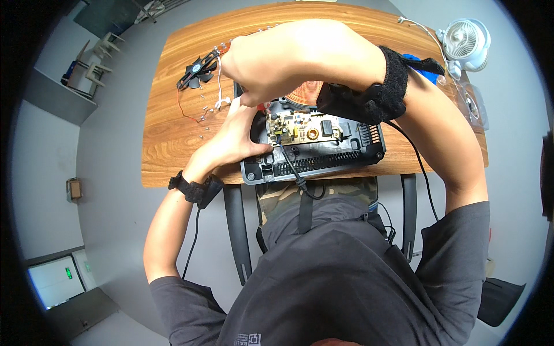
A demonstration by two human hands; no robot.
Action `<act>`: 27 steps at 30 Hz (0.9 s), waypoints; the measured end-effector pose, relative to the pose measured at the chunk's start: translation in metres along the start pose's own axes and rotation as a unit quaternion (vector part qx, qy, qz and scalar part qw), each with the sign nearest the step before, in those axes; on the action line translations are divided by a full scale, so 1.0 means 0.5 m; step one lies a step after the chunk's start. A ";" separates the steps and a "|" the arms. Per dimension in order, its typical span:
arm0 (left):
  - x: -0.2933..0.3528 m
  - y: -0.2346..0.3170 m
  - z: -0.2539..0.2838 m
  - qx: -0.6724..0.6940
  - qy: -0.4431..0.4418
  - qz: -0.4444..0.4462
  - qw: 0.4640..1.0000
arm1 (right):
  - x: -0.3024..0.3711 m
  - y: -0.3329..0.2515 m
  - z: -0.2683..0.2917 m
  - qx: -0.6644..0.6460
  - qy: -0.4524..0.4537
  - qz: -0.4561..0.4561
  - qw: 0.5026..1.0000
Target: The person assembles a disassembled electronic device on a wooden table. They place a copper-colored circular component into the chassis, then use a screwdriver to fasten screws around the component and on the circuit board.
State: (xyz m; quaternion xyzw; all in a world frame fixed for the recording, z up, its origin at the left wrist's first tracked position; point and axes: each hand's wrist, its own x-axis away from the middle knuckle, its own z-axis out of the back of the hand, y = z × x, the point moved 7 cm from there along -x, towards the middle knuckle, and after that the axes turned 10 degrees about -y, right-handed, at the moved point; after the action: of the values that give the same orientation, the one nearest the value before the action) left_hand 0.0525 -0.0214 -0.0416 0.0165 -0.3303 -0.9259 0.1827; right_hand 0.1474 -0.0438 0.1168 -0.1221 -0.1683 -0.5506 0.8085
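Left hand (pixel 234 138) stretched forward, fingers flat and loosely spread, strapped wrist bent, right hand (pixel 271 66) crossed above it, fingertips pinched in a downward grip, elbow raised out wide

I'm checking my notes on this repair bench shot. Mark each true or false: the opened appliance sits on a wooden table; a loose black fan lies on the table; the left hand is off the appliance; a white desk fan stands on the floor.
1. The opened appliance sits on the wooden table: true.
2. A loose black fan lies on the table: true.
3. The left hand is off the appliance: false, it rests on its left edge.
4. The white desk fan stands on the floor: false, it is at the table's far right corner.
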 end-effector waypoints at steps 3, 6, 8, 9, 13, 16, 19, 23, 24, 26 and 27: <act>-0.001 0.010 0.004 -0.011 0.006 -0.010 1.000 | 0.009 0.000 0.009 -0.010 0.015 0.014 1.000; 0.000 0.016 0.004 -0.015 0.008 -0.014 1.000 | 0.016 -0.009 0.017 -0.010 0.022 0.036 0.999; 0.000 0.021 0.006 -0.019 0.013 -0.021 1.000 | 0.005 -0.013 0.013 0.027 -0.025 0.011 0.999; 0.000 0.022 0.006 -0.009 0.004 -0.012 1.000 | -0.003 -0.011 0.011 0.025 -0.016 0.008 1.000; -0.004 0.017 0.003 0.013 -0.004 -0.007 1.000 | -0.020 0.000 0.003 0.004 0.006 -0.002 1.000; -0.001 0.012 0.004 -0.002 0.006 -0.013 1.000 | 0.005 0.006 0.005 -0.031 0.023 -0.001 0.999; -0.003 0.015 0.007 -0.005 0.002 -0.008 1.000 | 0.007 0.018 -0.002 -0.033 0.044 0.003 0.999; -0.002 0.009 0.004 -0.015 0.018 -0.027 0.999 | 0.029 0.009 0.004 -0.033 0.068 0.035 0.997; -0.003 0.010 0.004 -0.014 0.016 -0.025 0.999 | 0.027 0.006 0.002 -0.038 0.042 0.026 0.998; -0.006 0.009 0.002 -0.010 0.007 -0.019 1.000 | 0.012 0.010 -0.005 -0.036 0.031 0.033 0.998; -0.008 0.008 0.001 -0.008 0.000 -0.015 1.000 | 0.008 0.011 -0.007 -0.035 0.026 0.036 0.998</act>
State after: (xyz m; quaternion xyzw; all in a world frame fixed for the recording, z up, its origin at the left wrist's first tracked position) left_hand 0.0573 -0.0226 -0.0392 0.0202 -0.3226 -0.9310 0.1695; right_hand 0.1544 -0.0464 0.1150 -0.1417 -0.1237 -0.5297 0.8271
